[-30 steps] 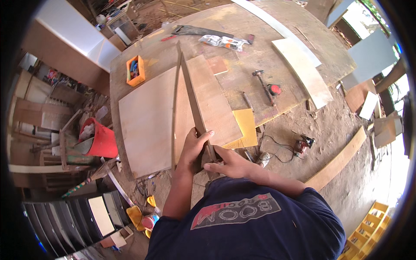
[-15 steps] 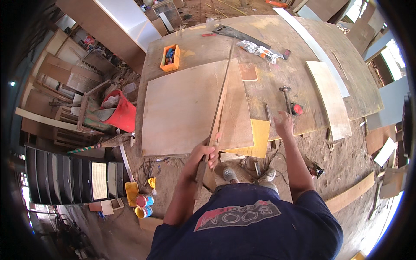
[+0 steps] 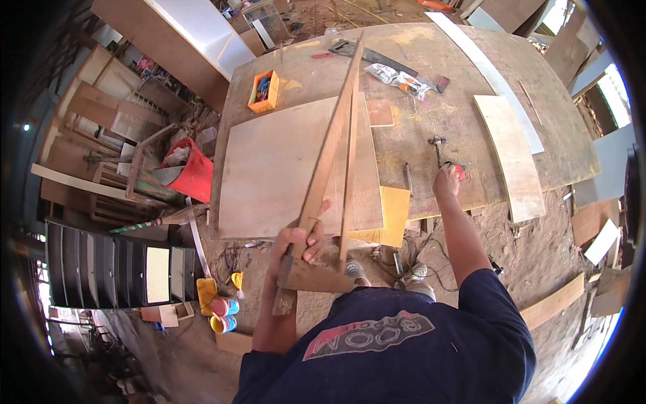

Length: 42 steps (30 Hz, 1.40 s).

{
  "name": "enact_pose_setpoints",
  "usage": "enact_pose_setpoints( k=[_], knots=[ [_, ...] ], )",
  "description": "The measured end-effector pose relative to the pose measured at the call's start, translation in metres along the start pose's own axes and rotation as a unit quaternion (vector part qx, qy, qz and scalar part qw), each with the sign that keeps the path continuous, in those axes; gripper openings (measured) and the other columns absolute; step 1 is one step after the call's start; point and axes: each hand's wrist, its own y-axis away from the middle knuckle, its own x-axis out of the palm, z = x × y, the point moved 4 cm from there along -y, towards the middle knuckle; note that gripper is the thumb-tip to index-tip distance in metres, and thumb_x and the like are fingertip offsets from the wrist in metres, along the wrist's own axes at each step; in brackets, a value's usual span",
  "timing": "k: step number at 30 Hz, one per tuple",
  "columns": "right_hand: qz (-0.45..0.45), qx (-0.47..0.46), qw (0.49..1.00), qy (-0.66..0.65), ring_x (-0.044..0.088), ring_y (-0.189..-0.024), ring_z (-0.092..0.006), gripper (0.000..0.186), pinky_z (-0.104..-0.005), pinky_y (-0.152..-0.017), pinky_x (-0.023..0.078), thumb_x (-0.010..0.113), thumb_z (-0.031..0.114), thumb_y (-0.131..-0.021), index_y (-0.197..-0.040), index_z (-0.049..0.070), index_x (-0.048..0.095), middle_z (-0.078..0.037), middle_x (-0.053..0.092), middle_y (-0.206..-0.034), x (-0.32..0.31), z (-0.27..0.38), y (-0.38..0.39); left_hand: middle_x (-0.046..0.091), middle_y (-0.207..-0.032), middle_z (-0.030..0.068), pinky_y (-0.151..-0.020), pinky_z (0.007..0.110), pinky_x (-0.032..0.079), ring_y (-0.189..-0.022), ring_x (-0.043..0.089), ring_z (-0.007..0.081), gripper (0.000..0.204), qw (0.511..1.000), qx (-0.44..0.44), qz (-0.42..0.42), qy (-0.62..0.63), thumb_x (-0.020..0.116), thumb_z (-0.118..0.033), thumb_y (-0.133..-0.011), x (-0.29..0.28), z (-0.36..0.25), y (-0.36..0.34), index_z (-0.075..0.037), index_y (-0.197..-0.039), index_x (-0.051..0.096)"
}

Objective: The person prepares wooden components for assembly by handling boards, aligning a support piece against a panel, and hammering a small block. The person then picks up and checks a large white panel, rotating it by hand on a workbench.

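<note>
My left hand [image 3: 304,244] is wrapped round a long, narrow frame of wooden strips [image 3: 328,155], raised at a slant above the near edge of the workbench. Its strips run away from me, and a short wooden crosspiece joins them at the near end. Out over the bench, my right hand [image 3: 445,183] has its fingers closed round a red and black tape measure [image 3: 459,170], partly covering it. Just beyond that hand lies a hammer [image 3: 437,149]. A large pale plywood sheet [image 3: 276,168] rests flat on the bench beneath the frame.
On the workbench [image 3: 558,151] are a handsaw [image 3: 387,59], a plastic packet [image 3: 397,77], an orange box of small items [image 3: 264,92], a yellow board [image 3: 393,219] and a plywood strip [image 3: 509,155]. A red bucket [image 3: 192,176] stands left; cables [image 3: 437,252] lie by my feet.
My right hand has moved forward onto the tape measure and closed round it. The wooden frame in my left hand has turned, so its gap and crosspiece now show.
</note>
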Motion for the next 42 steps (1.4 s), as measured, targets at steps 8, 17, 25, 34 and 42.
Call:
enact_pose_setpoints(
  k=[8, 17, 25, 34, 42],
  knots=[
    [0.036, 0.079, 0.988, -0.131, 0.073, -0.108, -0.0361, 0.040, -0.0475, -0.089, 0.058, 0.071, 0.022, -0.088, -0.121, 0.002, 0.061, -0.021, 0.072, -0.107, -0.039, -0.028, 0.038, 0.052, -0.081, 0.0075, -0.057, 0.034, 0.049, -0.058, 0.055, 0.0187, 0.099, 0.982, 0.037, 0.108, 0.151, 0.062, -0.026, -0.087, 0.001, -0.001, -0.036, 0.003, -0.167, 0.011],
    [0.171, 0.028, 0.810, -0.560, 0.056, -0.061, -0.0098, 0.040, -0.0291, -0.054, 0.045, 0.045, 0.035, -0.115, -0.114, 0.002, 0.068, -0.001, 0.056, -0.066, -0.137, 0.022, 0.210, 0.051, -0.078, 0.0046, -0.060, 0.035, 0.051, -0.060, 0.056, 0.0182, 0.086, 0.965, 0.054, 0.119, 0.229, 0.057, -0.035, -0.094, -0.101, 0.069, -0.065, -0.004, -0.167, 0.022],
    [0.255, -0.078, 0.756, -0.597, 0.047, -0.054, -0.0061, 0.048, -0.0257, -0.051, 0.037, 0.039, 0.042, -0.116, -0.111, 0.001, 0.063, 0.003, 0.049, -0.066, -0.183, 0.145, 0.279, 0.052, -0.079, 0.0035, -0.060, 0.029, 0.046, -0.060, 0.052, 0.0139, 0.081, 0.950, 0.048, 0.120, 0.286, 0.029, -0.067, -0.110, -0.114, 0.069, -0.084, -0.006, -0.161, 0.038],
    [0.256, -0.162, 0.821, -0.483, 0.067, -0.079, -0.0483, 0.041, -0.0501, -0.068, 0.050, 0.047, 0.039, -0.114, -0.114, 0.000, 0.061, -0.025, 0.065, -0.078, -0.200, 0.176, 0.263, 0.048, -0.072, 0.0029, -0.057, 0.031, 0.046, -0.055, 0.050, 0.0151, 0.074, 0.963, 0.022, 0.031, 0.267, 0.031, -0.072, -0.107, -0.107, 0.070, -0.081, -0.006, -0.126, 0.058],
    [0.220, -0.134, 0.861, -0.439, 0.066, -0.069, -0.0478, 0.044, -0.0504, -0.064, 0.049, 0.045, 0.043, -0.114, -0.111, 0.001, 0.061, -0.022, 0.062, -0.070, -0.184, 0.159, 0.260, 0.049, -0.072, 0.0037, -0.055, 0.034, 0.046, -0.055, 0.051, 0.0184, 0.070, 0.953, 0.033, 0.098, 0.286, 0.031, -0.073, -0.107, -0.126, 0.080, -0.087, -0.012, -0.133, 0.055]
  ],
)
